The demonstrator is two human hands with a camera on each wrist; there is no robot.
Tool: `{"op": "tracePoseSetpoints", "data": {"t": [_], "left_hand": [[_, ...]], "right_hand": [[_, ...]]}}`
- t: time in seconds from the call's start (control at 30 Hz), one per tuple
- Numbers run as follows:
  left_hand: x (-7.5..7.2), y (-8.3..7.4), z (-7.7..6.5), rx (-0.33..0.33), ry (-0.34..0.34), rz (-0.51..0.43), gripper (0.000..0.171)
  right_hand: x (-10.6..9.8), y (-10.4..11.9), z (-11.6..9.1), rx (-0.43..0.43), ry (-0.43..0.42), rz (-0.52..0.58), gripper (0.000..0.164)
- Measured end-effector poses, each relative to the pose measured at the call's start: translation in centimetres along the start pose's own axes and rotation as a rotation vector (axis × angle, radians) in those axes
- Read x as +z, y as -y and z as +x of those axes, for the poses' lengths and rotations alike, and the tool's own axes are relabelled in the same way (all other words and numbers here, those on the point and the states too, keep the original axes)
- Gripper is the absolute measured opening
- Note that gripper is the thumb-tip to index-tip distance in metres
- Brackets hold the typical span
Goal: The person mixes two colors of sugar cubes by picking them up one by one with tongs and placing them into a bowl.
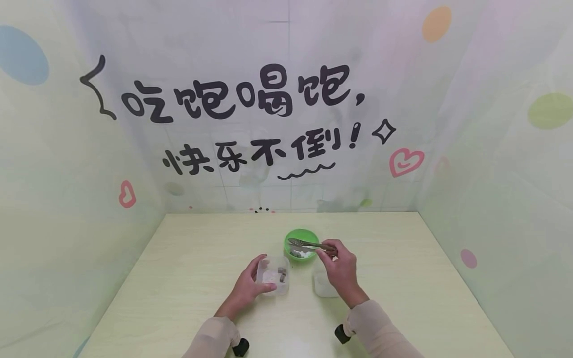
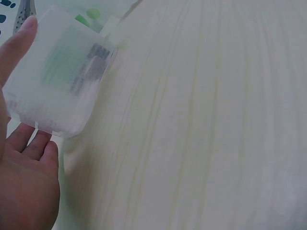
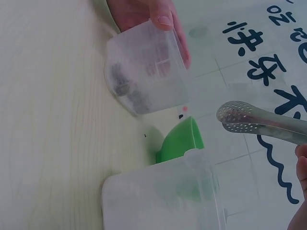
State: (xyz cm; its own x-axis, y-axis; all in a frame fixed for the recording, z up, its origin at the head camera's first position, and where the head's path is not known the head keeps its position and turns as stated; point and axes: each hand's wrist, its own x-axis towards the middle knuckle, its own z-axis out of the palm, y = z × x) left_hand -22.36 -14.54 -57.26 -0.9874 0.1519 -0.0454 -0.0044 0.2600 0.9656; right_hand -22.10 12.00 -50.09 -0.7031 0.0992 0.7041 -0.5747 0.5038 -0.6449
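Observation:
My left hand (image 1: 247, 287) grips a clear plastic container (image 1: 267, 265) between the thumb on one side and the fingers on the other. Several small dark grey cubes (image 1: 281, 274) sit inside it, blurred through the wall in the right wrist view. In my right hand (image 1: 343, 268) is a pair of metal tongs (image 1: 309, 244) with perforated tips, held above a green bowl (image 1: 287, 244). The tips (image 3: 235, 117) are close together, and I see no piece between them. Some greyish pieces lie in the bowl, too small to make out clearly.
A second clear plastic container (image 3: 158, 201) stands on the table below my right hand, partly hidden by it in the head view. A dark speck (image 3: 146, 135) lies near the bowl. Printed fabric walls (image 1: 286, 189) enclose the pale wooden table (image 1: 201, 238) at the back and sides.

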Motion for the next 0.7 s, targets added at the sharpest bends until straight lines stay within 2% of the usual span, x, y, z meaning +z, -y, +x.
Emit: {"op": "tracePoseSetpoints", "data": {"t": [0.3,0.5,0.7], "left_hand": [[0.1,0.0,0.0,0.000,-0.004,0.006,0.096],[0.1,-0.1,-0.1,-0.005,-0.006,0.016,0.095],[0.1,-0.3,-0.1,0.005,-0.011,0.014,0.093]], "right_hand": [[0.4,1.1,-0.6,0.020,0.031,0.052,0.024],[0.7,1.3,-1.1,0.011,0.094,0.070,0.025],[0.8,1.7,-1.4,0.051,0.151,0.082,0.029]]}}
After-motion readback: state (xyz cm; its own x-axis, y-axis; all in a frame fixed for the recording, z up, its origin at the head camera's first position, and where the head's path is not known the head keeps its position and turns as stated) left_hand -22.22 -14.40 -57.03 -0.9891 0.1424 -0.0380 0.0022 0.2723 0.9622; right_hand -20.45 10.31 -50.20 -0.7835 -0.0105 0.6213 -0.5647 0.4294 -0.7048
